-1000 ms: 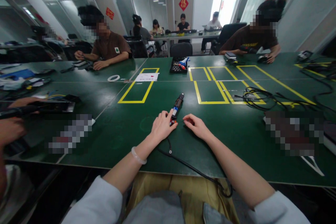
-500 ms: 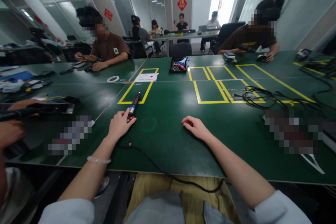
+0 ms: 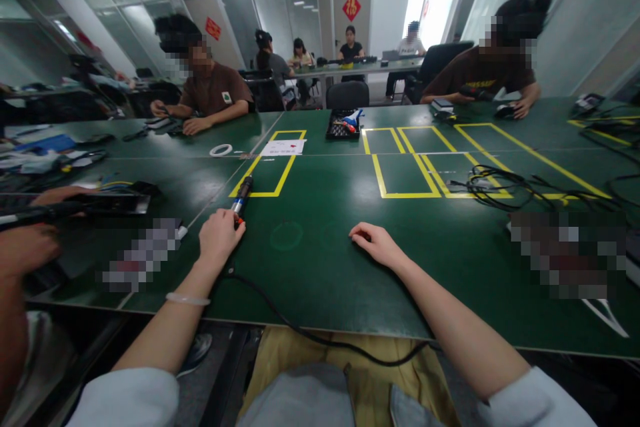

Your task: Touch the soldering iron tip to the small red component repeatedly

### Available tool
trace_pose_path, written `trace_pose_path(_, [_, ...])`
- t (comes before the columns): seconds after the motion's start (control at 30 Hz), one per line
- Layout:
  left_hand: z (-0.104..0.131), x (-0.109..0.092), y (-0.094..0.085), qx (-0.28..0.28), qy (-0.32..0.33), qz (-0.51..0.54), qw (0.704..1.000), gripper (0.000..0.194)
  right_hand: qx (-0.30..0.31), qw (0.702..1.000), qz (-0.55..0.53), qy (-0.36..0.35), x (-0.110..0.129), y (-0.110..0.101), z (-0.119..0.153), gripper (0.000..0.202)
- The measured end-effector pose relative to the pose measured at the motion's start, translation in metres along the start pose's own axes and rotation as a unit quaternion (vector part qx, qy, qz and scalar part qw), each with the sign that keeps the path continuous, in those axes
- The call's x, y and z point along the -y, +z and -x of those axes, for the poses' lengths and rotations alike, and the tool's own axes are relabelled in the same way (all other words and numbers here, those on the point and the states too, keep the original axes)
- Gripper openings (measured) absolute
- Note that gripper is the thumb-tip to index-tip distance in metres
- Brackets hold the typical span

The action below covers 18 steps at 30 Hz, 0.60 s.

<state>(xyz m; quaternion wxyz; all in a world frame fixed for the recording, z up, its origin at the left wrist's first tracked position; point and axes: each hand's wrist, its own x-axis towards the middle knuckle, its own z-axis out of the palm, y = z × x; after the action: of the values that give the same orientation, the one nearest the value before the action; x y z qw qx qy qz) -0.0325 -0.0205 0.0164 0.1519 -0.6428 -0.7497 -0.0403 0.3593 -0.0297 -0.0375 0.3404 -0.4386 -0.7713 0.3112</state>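
My left hand (image 3: 219, 239) is wrapped round a corded electric screwdriver (image 3: 242, 196), dark with a blue and silver band and a bit of red by my thumb. Its tip points away from me, next to a yellow tape rectangle (image 3: 279, 180); its lower part is hidden under my palm. A black cable (image 3: 273, 307) runs from it across the table edge and over my lap. My right hand (image 3: 376, 242) rests on the green table (image 3: 310, 280), fingers loosely curled in, with nothing visible in them.
A black crate (image 3: 343, 125) with blue and red items stands at the back. A paper sheet (image 3: 283, 147) and a tape roll (image 3: 221, 151) lie far left. Coiled black cables (image 3: 485, 181) lie right. A co-worker's hand (image 3: 33, 250) is at far left; other people sit opposite.
My left hand has shifted left with the screwdriver, closing further round it. The screwdriver's tip has moved left. My right hand stays in place.
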Motion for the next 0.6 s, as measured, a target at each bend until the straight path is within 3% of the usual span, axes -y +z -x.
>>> trace_pose_path(0.17, [-0.01,-0.024,-0.02,-0.001,-0.066,0.098,0.993,0.039,0.001,1.0,0.005,0.004,0.002,0.0,0.0,0.014])
trace_pose_path(0.27, [-0.009,-0.06,-0.031,0.014,-0.005,0.26,0.966,0.034,0.004,1.0,-0.003,0.004,0.002,0.001,0.0,0.015])
trace_pose_path(0.33, [-0.006,-0.092,-0.034,0.045,0.078,0.373,0.924,0.033,0.007,1.0,-0.012,0.002,0.002,0.002,0.0,0.015])
trace_pose_path(0.43, [0.002,-0.142,-0.03,0.142,0.17,0.509,0.832,0.034,0.013,0.999,-0.033,0.002,0.003,0.002,0.0,0.015])
trace_pose_path(0.53, [0.011,-0.18,-0.018,0.247,0.199,0.597,0.737,0.041,0.018,0.997,-0.072,-0.002,0.005,0.002,0.0,0.02])
trace_pose_path(0.6, [0.017,-0.195,-0.009,0.289,0.202,0.623,0.698,0.047,0.027,0.995,-0.09,-0.013,0.007,0.002,0.0,0.028])
